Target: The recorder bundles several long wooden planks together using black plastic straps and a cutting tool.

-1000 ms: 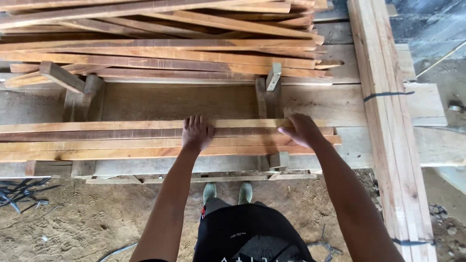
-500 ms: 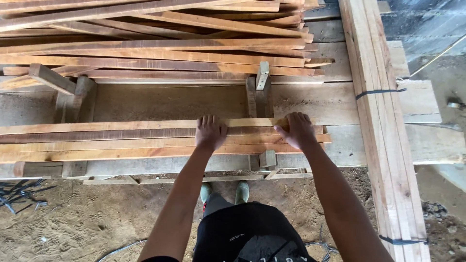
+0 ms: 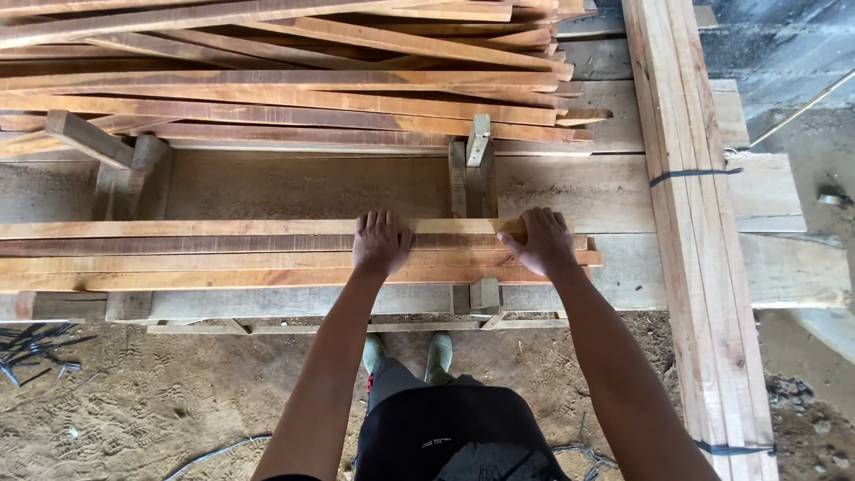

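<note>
Slats (image 3: 223, 254) (long thin reddish-tan wood strips, a few side by side) are lying flat across a low wooden frame (image 3: 472, 178), running 9 to 3 o'clock. Left hand (image 3: 381, 242) is pressing palm-down on them, fingers together; right hand (image 3: 543, 242) is resting flat near their right ends, fingers slightly spread. Bigger slat pile (image 3: 294, 80) is sitting at 12, strapped beam bundle (image 3: 699, 240) at 3, sandy ground (image 3: 178, 392) open at 6.

Strapped plank bundle (image 3: 695, 223); sawdust floor (image 3: 160, 401)
</note>
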